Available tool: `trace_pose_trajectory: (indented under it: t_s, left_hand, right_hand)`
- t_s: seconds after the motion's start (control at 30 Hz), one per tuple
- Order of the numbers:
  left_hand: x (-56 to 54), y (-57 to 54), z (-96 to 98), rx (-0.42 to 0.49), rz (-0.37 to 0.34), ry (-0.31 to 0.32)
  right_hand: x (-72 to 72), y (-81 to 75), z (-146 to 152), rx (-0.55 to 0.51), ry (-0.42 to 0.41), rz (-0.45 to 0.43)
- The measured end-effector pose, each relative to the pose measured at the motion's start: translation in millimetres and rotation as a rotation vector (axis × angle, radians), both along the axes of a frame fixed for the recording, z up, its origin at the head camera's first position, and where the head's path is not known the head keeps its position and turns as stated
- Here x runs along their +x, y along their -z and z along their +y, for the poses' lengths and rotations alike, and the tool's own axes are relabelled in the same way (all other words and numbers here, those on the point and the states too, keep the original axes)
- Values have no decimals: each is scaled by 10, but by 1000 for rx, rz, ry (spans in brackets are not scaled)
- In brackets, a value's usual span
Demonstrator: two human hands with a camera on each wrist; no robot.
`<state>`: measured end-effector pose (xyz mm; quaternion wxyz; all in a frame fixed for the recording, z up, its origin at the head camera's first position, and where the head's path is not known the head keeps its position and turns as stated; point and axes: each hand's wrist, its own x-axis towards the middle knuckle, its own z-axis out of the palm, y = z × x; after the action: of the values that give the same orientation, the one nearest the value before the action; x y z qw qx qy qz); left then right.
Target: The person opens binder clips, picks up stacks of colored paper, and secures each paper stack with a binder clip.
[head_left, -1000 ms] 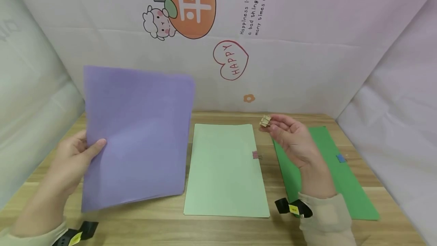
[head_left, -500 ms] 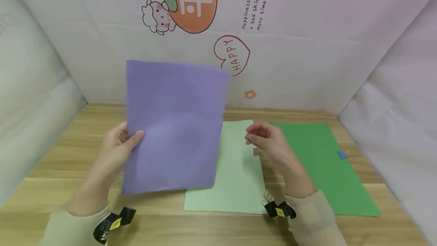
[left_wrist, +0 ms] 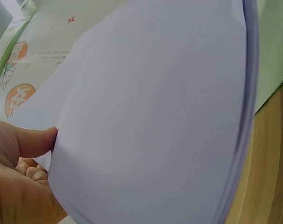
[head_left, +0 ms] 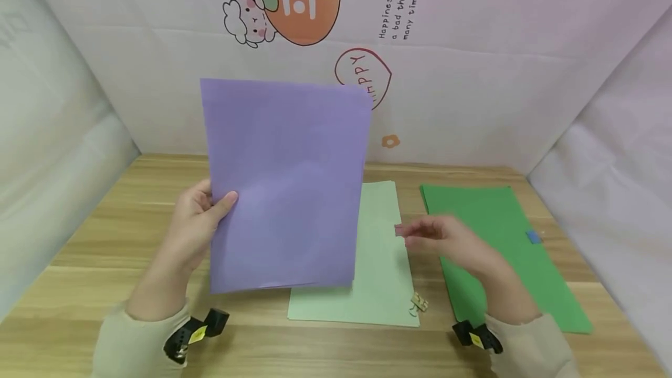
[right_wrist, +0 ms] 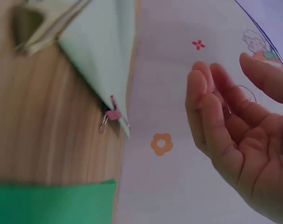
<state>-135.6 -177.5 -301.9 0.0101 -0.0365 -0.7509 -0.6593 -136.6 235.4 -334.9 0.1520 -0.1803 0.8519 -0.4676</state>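
Note:
In the head view, my left hand point(head_left: 196, 220) grips the left edge of a stack of purple paper point(head_left: 289, 185), thumb on the front, and holds it raised over the table. The purple paper partly covers a stack of light green paper point(head_left: 383, 249). My right hand point(head_left: 446, 241) hovers by that stack's right edge, fingers loosely bent with nothing between them, as the right wrist view shows. A pink binder clip point(right_wrist: 113, 115) sits on the light green stack's edge. A gold binder clip point(head_left: 419, 302) lies at the same stack's lower right edge.
A stack of dark green paper point(head_left: 504, 249) with a blue clip point(head_left: 533, 237) on its right edge lies on the wooden table point(head_left: 341, 354) at the right. A printed white cloth point(head_left: 472, 92) rises behind the table, with more cloth at both sides.
My right hand has let go of the gold clip, which now lies by the light green stack. My left hand has carried the purple paper rightward, partly over the light green stack.

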Motion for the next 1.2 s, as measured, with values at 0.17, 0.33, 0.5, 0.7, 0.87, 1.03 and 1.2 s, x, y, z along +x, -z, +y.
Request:
trace_pose_trajectory:
  t_s: [0.17,0.33,0.5,0.7,0.87,1.03,1.2]
  left_hand:
    - [13,-14,3,7,4,-11]
    - [19,-27,52,27,-6,-6]
    - [18,-26,87,47,-2,1]
    - [10,0,73,66,-10,0]
    - [-2,15,59,60,-23,11]
    - [1,7,43,57,-31,7]
    - [4,14,34,62,-26,5]
  right_hand:
    - [125,47,2,220,-149,43]
    - [318,124,-87,451,-154,1]
    - [496,175,-192,608,-42,10]
    - [618,233,-286,703,51,27]
    - [665,280,-341,738,59,24]
    - [688,339,-402,753,60,91]
    - [689,385,-505,781,95,129]
